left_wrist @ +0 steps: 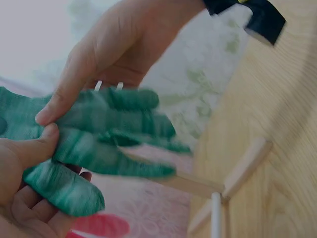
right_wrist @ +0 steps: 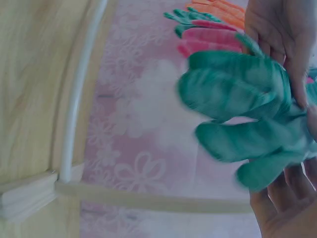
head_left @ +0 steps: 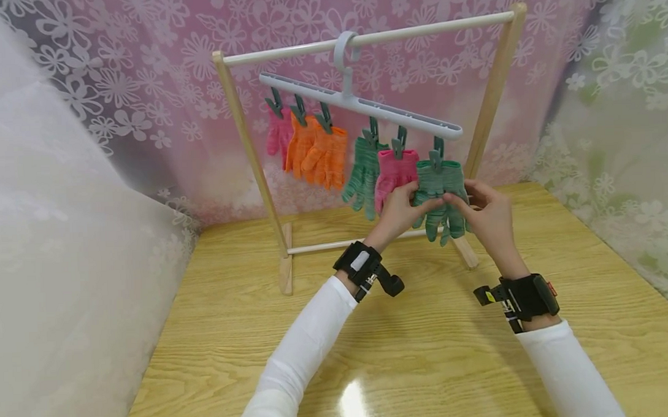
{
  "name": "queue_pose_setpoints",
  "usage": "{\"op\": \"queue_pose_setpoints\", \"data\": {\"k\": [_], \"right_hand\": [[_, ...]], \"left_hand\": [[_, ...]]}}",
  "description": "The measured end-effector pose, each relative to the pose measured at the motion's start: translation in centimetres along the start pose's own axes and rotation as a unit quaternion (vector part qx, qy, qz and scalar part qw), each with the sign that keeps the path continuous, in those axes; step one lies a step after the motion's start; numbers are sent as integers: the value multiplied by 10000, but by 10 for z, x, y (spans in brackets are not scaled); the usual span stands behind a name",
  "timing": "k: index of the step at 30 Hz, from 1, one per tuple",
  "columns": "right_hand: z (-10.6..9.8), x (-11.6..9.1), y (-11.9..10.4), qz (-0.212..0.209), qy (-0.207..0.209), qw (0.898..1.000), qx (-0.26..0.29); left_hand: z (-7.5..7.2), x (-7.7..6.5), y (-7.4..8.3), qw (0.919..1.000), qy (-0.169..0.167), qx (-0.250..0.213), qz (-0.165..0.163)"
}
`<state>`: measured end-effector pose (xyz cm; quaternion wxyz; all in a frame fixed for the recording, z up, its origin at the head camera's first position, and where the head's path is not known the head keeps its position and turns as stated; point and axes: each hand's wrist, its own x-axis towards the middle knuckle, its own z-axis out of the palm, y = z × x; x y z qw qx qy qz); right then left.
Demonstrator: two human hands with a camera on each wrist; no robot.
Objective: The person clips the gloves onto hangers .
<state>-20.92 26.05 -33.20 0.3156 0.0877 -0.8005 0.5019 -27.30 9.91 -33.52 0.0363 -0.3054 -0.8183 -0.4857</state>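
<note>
A green knit glove (head_left: 441,175) hangs by its cuff from a dark clip (head_left: 436,158) at the hanger's right end. My left hand (head_left: 400,211) pinches its left side between thumb and fingers. On the opposite side, my right hand (head_left: 490,218) pinches it too, the two thumbs almost meeting at the front. In the left wrist view, the glove's fingers (left_wrist: 119,161) spread out past both hands. A pink glove (head_left: 394,169) hangs just left of it, partly behind my left hand. The grey hanger (head_left: 358,103) tilts down to the right.
The hanger hooks over the top bar (head_left: 433,31) of a wooden rack standing on the wood-grain table (head_left: 251,358). Another green glove (head_left: 366,173), orange gloves (head_left: 326,153) and a pink glove (head_left: 278,132) hang further left. Floral curtains (head_left: 142,86) surround the table.
</note>
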Motion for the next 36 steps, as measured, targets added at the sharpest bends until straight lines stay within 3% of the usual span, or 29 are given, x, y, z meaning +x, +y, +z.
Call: {"op": "queue_pose_setpoints", "data": {"k": [3,12,17,20,24,26,29,32,34,36], "right_hand": [[-1,-2,10,-146,-176,9996,-189],[-6,5,52,34,138,9999,-83],[-6,-1,63,370,-84,9990,-242],[-7,-6,66,590,-147,9981,15],[-7,-13,64,714,-203,9967,342],[-6,-19,65,833,-365,9951,395],[-1,-31,75,1119,-825,9898,304],[9,-46,83,1143,-1391,9835,-179],[17,-53,82,969,-1682,9790,-629],[26,-59,76,672,-1856,9752,-1005]], "left_hand": [[0,-4,-10,9998,-103,-129,-116],[-2,-11,-25,9962,205,-786,-314],[1,-17,-35,9949,152,-900,-418],[5,-22,-43,9924,108,-1136,-458],[7,-30,-53,9824,-16,-1799,-509],[6,-36,-56,9814,-29,-1849,-508],[2,-46,-59,9874,32,-1510,-465],[-5,-61,-60,9988,232,-230,-378],[-10,-71,-61,9959,356,783,-280],[-16,-82,-61,9840,451,1716,-162]]}}
